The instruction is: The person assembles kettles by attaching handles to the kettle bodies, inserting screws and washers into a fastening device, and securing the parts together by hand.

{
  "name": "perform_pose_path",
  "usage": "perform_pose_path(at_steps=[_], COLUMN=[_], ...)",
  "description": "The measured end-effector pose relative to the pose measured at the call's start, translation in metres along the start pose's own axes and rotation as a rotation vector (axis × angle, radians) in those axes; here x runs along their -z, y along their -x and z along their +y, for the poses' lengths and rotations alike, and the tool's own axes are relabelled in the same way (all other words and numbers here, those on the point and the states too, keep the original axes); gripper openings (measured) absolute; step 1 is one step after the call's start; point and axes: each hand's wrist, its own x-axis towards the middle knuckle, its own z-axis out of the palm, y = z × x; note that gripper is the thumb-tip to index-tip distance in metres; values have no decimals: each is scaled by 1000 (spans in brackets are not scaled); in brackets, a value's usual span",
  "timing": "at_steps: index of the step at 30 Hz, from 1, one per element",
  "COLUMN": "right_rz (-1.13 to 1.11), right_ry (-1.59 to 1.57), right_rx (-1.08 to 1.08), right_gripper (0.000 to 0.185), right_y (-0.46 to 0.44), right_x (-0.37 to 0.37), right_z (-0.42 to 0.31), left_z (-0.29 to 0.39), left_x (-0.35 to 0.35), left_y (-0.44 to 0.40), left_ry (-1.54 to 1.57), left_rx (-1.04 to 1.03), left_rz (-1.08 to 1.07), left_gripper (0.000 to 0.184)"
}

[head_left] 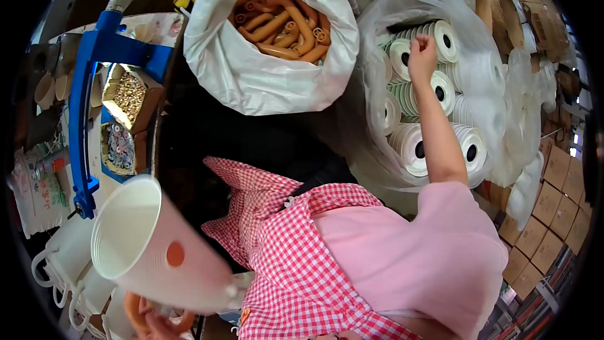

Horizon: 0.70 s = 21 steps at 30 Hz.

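Observation:
My right hand reaches over a clear plastic bag of stacked white round parts with dark centres. Its fingers are curled together, and whatever they may hold is too small to make out. At the lower left, my left hand is wrapped round an orange curved tube, partly hidden below a large white tapered container with an orange round spot on its side. The container is tilted, its open mouth facing up and left.
A white sack holds orange curved tubes. At the left stand a blue metal frame, a box of brass-coloured pieces and a box of washers. White handled containers lie lower left; cardboard boxes are stacked right.

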Motion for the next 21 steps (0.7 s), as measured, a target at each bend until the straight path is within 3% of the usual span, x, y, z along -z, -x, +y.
perform_pose_path(at_steps=[1,2,4,5,6,7,8,9,12,14,16,18,19,20,21], right_rz=[-151,-261,-382,-421,-565,-690,-811,-812,-702,-472,-344,-71,19,143,179], right_ry=[306,493,664,747,938,939,944,999,1078,922,770,307,330,143,157], right_rx=[-42,-6,169,195,182,49,-87,-46,50,160,-46,-188,-243,-95,152], right_gripper=[26,31,42,48,54,57,60,55,43,52,66,72,69,66,58], right_y=[-4,4,18,21,23,20,18,11,12,3,-18,-49,-49,-84,-93], right_x=[12,15,12,0,-6,-12,-16,-20,-37,-37,-23,-7,11,9,15], right_z=[45,89,159,184,193,199,172,170,142,192,171,191,121,168,131], left_z=[-29,-5,-10,3,65,54,62,65,76,53,49,42,32,23,17], left_x=[-20,-66,-108,-118,-122,-124,-111,-109,-97,-103,-103,-97,-99,-104,-106], left_y=[17,26,26,29,29,29,35,39,46,43,43,41,43,44,43], left_ry=[205,413,418,454,473,402,317,454,416,350,386,450,457,472,480], left_rx=[76,154,273,234,245,49,163,305,273,88,148,247,233,215,209], left_rz=[34,90,-67,-170,-239,-225,-311,-321,-294,-243,-251,-290,-264,-255,-255], left_gripper=[32,32,34,39,45,49,48,49,48,47,46,47,48,48,47])
